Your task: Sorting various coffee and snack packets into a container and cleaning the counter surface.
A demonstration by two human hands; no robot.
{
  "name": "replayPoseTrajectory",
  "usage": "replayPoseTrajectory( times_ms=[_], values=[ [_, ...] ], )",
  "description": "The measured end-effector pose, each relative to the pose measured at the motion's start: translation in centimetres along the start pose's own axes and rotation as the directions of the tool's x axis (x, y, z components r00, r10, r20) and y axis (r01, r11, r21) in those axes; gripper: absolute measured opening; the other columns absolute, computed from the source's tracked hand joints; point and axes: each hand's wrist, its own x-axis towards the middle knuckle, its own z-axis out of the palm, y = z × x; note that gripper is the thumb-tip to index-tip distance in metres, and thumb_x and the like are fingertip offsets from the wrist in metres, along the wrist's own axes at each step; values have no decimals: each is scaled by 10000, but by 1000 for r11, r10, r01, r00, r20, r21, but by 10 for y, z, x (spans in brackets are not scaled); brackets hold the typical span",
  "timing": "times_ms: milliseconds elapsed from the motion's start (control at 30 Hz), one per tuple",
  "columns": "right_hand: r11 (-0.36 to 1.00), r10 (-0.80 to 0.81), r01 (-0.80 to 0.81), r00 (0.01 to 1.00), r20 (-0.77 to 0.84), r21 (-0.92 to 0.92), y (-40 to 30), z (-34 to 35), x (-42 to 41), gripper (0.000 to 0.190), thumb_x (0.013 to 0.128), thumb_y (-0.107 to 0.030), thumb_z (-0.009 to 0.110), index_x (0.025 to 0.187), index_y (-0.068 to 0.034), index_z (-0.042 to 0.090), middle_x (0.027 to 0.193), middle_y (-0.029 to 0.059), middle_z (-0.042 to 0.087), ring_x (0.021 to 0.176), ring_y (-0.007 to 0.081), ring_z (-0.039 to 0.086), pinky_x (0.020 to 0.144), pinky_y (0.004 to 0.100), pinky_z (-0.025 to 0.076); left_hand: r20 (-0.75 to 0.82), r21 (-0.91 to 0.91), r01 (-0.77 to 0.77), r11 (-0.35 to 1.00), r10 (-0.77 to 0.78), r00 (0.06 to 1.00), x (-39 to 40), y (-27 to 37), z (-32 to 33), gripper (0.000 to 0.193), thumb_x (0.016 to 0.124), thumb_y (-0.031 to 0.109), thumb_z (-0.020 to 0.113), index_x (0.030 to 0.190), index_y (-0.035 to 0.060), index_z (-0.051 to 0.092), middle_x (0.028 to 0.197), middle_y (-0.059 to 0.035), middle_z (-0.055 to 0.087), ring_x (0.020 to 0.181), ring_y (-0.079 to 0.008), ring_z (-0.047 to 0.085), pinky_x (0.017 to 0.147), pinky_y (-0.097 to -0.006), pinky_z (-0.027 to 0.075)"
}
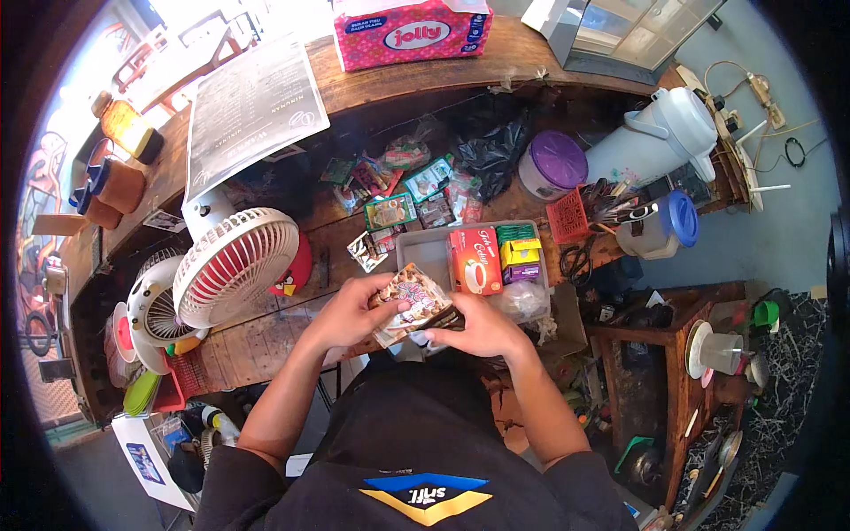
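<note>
Between my two hands, in front of my chest, is a small stack of brown drink sachets (415,302). My left hand (355,312) grips its left side, thumb laid across the printed front. On the right side, my right hand (481,325) pinches the lower corner between thumb and fingers. Just beyond the sachets stands a grey plastic bin (422,247) on the wooden table. It holds a red tea box (475,261), a yellow and purple box (521,259) and green packets (514,232). A clear plastic bag (524,300) sits at its near end.
Loose sachets (390,211) lie behind the bin, near a black plastic bag (491,156). Two fans stand left, one a white desk fan (236,265). At right are a purple-lidded tub (554,162), a vacuum flask (654,136) and a red utensil basket (568,214). A tissue pack (412,33) tops the counter.
</note>
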Motion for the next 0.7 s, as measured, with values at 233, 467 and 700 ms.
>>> replayPoseTrajectory(
  times_ms=[233,467,700],
  values=[
    [940,-38,146,943,-331,307,16,1,18,407,912,-149,727,1246,31,581,1159,102,682,1063,158,639,930,335,503,-289,-94,-288,953,251,924,14,-8,3,246,929,104,700,1155,8,686,1011,-42,732,911,-114,650,824,-294,513],
    [821,-63,336,856,-512,462,1,-19,26,314,946,-114,681,1216,36,625,1081,67,708,955,115,657,855,287,526,-389,-406,-234,883,65,919,14,-7,-3,289,927,53,697,1201,-3,625,1142,-73,699,1005,-116,657,901,-292,518],
    [920,-99,266,867,-488,286,10,-27,45,296,944,-184,701,1141,35,671,1045,67,718,906,94,643,784,272,517,-351,-396,-226,890,81,933,18,-9,-1,336,919,78,717,1229,6,609,1136,-65,697,1019,-112,638,922,-293,500]
  ],
)
